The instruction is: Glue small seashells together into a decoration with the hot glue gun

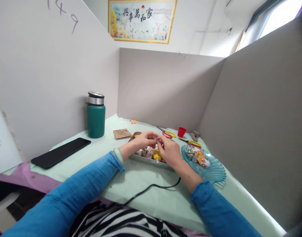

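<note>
A black slab (62, 153) is lying along the table's (141, 179) left edge, and a green bottle (96, 121) is standing near the far left corner, with a brown card (122, 133) lying to its right. The left hand (144, 140) and right hand (171, 152) are pinching a small greyish piece (156, 139) between their fingertips, holding it over the metal tray (148, 160). Further right, a red cup (181, 132) is standing near the far edge, and a blue glass plate (218, 171) is holding decorated pieces (197, 156) by the right edge.
</note>
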`<state>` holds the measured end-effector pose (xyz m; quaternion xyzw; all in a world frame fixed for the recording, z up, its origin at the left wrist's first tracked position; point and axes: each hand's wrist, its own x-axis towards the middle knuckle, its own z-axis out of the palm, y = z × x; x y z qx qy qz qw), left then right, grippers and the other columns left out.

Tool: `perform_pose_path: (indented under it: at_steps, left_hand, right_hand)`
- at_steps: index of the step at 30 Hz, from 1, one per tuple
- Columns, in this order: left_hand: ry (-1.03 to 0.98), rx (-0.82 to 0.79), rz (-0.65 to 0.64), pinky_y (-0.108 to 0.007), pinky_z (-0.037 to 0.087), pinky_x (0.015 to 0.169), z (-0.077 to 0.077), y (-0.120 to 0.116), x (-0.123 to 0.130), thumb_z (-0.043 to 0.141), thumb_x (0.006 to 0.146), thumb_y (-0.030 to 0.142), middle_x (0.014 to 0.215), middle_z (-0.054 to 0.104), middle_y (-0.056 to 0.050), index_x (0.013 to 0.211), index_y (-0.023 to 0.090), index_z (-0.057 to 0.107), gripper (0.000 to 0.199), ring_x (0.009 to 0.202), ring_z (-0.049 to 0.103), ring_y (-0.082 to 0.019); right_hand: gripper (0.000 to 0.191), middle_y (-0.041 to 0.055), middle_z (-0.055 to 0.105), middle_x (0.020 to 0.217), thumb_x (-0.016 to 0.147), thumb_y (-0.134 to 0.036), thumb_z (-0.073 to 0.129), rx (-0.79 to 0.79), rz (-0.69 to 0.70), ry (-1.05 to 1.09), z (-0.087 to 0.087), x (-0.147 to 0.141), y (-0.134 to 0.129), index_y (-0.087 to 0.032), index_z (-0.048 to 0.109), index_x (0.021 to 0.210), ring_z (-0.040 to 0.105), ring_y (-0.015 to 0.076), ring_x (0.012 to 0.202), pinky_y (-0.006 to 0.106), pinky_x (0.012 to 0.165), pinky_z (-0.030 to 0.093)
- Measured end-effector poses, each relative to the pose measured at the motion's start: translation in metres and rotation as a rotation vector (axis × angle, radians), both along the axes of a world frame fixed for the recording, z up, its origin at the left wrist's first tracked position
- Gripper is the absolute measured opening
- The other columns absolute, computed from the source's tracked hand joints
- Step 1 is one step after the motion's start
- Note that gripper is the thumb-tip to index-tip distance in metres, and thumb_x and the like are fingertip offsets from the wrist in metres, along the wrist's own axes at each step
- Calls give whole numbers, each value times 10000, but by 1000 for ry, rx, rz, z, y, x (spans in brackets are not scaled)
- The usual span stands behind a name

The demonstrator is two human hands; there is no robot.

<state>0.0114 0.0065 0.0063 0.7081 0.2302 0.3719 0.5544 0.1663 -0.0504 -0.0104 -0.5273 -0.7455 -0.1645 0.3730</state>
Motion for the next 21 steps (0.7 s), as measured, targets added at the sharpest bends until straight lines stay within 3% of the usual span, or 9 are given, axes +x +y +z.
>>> perform_pose_path:
  at_steps: [8,21]
  left_hand:
    - [-13,-5,-61,-262,463,701,0,0,1,637,617,73,934,630,-77,1003,110,574,393,798,589,-133]
    - [-24,16,-18,-273,467,687,-3,3,1,663,616,100,923,636,-84,993,113,586,385,779,594,-142]
  right_hand:
    - [148,22,661,786,847,-254,470,52,-20,10,-2,3,3,-210,610,863,574,147,632,251,591,353]
    - [145,26,660,806,854,-258,462,53,-22,43,-1,3,1,-204,596,858,572,139,629,247,593,364]
